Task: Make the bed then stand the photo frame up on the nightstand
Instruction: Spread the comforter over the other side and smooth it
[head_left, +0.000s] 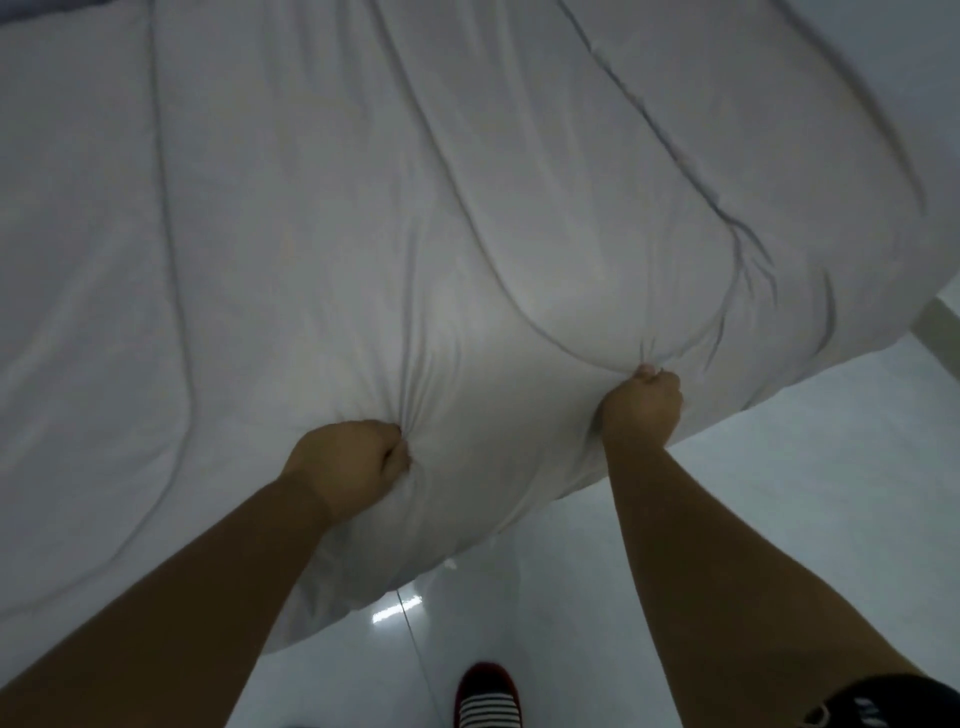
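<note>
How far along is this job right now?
Nothing looks finished yet. In hand: the left hand and right hand each grip a bunched fold of the white quilted duvet, whose near edge hangs above the glossy white tiled floor. Left: spreading and smoothing it, then the photo frame, which with the nightstand is out of view.

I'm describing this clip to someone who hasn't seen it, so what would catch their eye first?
A big white duvet fills most of the view, creased with long folds. Low in the middle, the left hand and right hand each grip a bunch of its near edge, fabric puckering around both fists. Below that lie a glossy pale floor and a red shoe with a striped sock at the bottom edge.
</note>
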